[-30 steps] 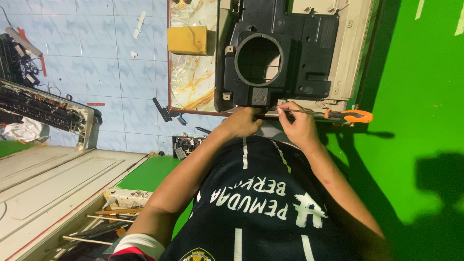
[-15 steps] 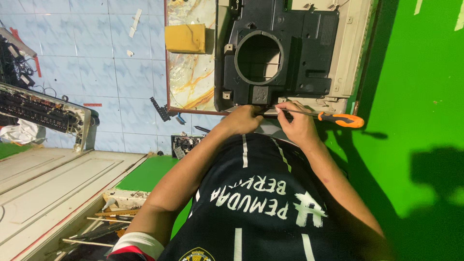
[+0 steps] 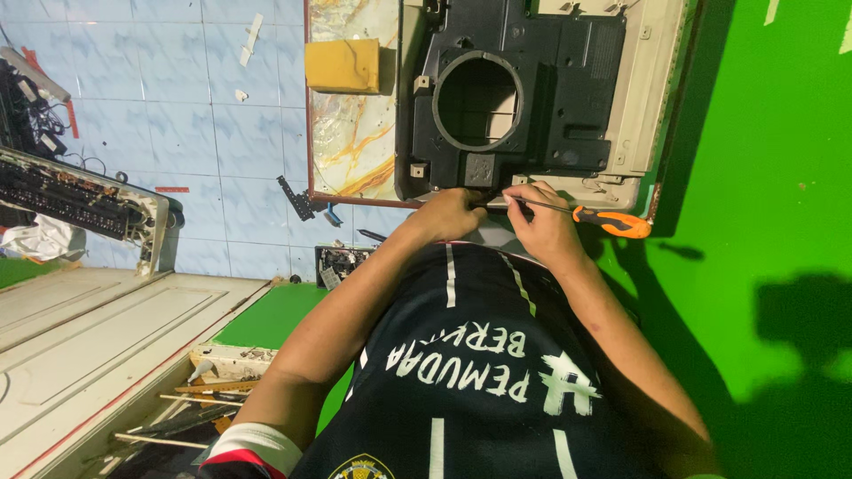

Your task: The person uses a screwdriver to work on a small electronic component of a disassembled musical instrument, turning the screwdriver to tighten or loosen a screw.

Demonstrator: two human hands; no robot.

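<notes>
Orange-handled screwdriver (image 3: 593, 214) held in the person's right hand (image 3: 543, 227), fingers curled and clamped around its metal shaft, the handle projecting toward the green wall (image 3: 763, 177); the tip is directed at the lower edge of a black plastic housing (image 3: 524, 89) with a large circular opening. This housing sits in a cream-coloured appliance casing (image 3: 643, 98), just beside the hands. Left hand (image 3: 451, 215) pressed against the bottom edge of the black housing close to the screwdriver tip, fingers bent together; whether it grips anything cannot be told. Both forearms extend over a dark jersey (image 3: 479, 364) with white lettering. A yellow block (image 3: 342, 66) rests on a marbled panel (image 3: 351, 133) beside the housing. Well apart from the hands, a circuit board (image 3: 75, 200) stands against the pale blue tiled surface (image 3: 177, 106), with a cream panelled door (image 3: 98, 328) near it.
</notes>
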